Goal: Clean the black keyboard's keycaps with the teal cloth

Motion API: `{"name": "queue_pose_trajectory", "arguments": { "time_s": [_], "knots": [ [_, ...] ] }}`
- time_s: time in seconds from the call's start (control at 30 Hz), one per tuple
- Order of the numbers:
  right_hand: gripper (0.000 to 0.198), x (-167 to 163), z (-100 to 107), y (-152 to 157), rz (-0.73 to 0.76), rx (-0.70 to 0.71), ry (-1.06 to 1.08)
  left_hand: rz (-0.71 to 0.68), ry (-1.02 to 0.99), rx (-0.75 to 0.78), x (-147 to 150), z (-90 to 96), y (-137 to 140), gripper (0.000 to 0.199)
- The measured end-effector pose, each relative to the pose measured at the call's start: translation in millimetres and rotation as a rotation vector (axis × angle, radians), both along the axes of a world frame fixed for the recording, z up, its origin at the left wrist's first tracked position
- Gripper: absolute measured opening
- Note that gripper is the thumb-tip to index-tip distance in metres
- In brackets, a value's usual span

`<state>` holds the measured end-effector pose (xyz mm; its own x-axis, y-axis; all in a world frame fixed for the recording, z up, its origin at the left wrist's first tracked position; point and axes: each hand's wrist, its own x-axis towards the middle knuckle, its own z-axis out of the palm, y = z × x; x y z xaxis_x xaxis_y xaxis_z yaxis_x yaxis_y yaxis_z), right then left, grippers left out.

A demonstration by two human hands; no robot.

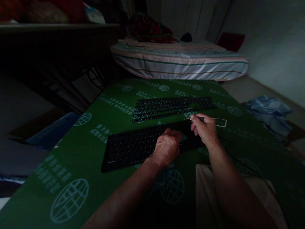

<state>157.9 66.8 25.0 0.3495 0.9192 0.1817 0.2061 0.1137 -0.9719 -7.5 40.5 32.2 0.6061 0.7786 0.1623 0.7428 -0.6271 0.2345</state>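
Keyboard [133, 147], dark matt plastic; wire tool [202, 119], shiny metal; cloth [203, 194], matt.

A black rectangular keyboard [131, 147] lies flat and slightly slanted, partly hidden in its middle. Beyond it, separate black keycaps [164, 104] are arranged in several rows. A thin wire tool with a dark handle [201, 119] is held above the keyboard's right part, roughly level.

Dim scene; faint light on right wall [274, 47]; deep shadow below left shelf [59, 28]; corners dark, edges stretched.
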Motion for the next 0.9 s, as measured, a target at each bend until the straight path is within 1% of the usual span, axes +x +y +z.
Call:
{"name": "queue_pose_trajectory", "arguments": {
  "time_s": [0.1, 0.27, 0.43, 0.63, 0.9],
  "knots": [
    [0.025, -0.7, 0.9, -1.0, 0.014, -0.014, -0.019, -0.041, 0.049, 0.012, 1.1, 2.2, -3.1, 0.019],
    [0.027, -3.8, 1.2, -3.9, 0.04, -0.043, -0.036, -0.037, 0.067, 0.022, 1.4, 2.7, -13.5, 0.016],
    [0.026, -5.4, -1.9, -6.5, 0.032, -0.086, -0.049, -0.058, 0.091, 0.048, 7.5, 0.2, -27.3, 0.01],
    [0.027, -3.0, -6.6, -5.0, 0.014, -0.094, -0.043, -0.031, 0.101, 0.088, 9.3, -4.1, -32.7, 0.01],
    [0.028, -4.1, -4.7, -5.8, 0.045, -0.098, -0.068, -0.028, 0.108, 0.101, 4.6, -4.3, -41.5, 0.011]
  ]
}}
